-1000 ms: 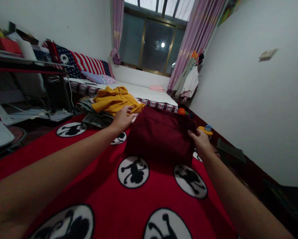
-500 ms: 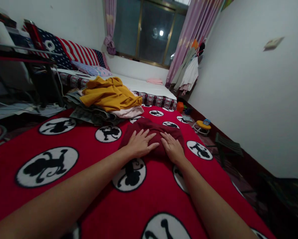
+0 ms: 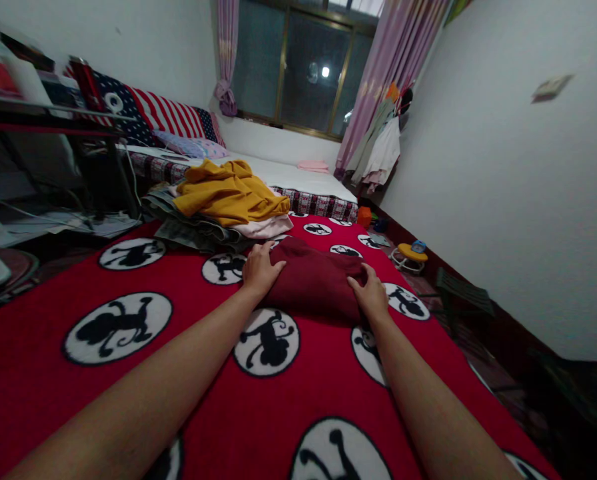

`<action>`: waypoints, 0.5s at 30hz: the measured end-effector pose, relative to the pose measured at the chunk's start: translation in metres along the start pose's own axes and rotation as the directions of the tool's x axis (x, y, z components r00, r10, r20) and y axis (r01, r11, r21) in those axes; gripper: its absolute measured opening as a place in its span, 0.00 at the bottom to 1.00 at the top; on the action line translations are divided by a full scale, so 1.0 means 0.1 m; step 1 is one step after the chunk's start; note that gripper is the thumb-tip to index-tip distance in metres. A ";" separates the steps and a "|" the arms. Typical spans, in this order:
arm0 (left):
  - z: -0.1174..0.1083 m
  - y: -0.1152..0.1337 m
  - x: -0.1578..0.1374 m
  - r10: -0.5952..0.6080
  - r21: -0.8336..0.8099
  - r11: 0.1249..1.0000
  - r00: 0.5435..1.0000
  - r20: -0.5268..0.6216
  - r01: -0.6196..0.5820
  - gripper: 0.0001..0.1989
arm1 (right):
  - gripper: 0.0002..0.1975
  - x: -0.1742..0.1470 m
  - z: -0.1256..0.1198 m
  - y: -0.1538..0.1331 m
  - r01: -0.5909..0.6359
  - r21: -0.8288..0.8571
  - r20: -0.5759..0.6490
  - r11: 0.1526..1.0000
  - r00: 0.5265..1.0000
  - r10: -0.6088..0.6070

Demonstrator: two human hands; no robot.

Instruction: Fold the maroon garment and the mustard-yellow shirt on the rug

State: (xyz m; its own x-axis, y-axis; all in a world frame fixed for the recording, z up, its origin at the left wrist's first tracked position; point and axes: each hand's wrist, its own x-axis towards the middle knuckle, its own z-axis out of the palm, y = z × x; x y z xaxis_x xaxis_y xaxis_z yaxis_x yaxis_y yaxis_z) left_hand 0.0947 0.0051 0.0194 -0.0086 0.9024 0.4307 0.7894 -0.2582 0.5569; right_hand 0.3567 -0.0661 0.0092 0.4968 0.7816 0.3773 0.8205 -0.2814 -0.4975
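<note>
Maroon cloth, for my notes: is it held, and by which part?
Left hand and right hand touch opposite sides of the maroon cloth; gripping is unclear.

The left forearm (image 3: pixel 143 380) and right forearm (image 3: pixel 428 393) are stretching forward, converging toward the maroon cloth (image 3: pixel 314 280). The left hand (image 3: pixel 262 269) is touching its left edge, thumb pointing inward; the right hand (image 3: pixel 372 295) is bending its fingers at the right edge. Whether either is gripping is unclear.
</note>
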 end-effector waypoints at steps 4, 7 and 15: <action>0.01 0.05 -0.03 0.005 0.029 1.000 1.000 -0.001 -0.005 0.26 | 0.22 0.00 0.00 -0.02 0.019 -0.075 -0.010 0.997 1.000 -0.020; 0.02 0.04 -0.03 -0.028 0.057 0.998 0.999 0.028 0.027 0.25 | 0.20 0.00 -0.02 -0.06 0.040 -0.111 -0.048 0.993 0.998 -0.045; 0.02 -0.04 0.01 -0.013 -0.134 0.991 0.999 0.044 0.019 0.11 | 0.20 0.00 0.00 -0.08 0.075 -0.081 -0.013 0.994 0.997 -0.076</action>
State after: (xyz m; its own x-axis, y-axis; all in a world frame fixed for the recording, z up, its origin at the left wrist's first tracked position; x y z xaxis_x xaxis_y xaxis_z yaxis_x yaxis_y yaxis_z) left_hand 0.0934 0.0078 0.0161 0.0078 0.9200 0.3918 0.6999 -0.2848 0.6550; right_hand 0.3503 -0.0643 0.0129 0.4365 0.7934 0.4242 0.8756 -0.2662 -0.4032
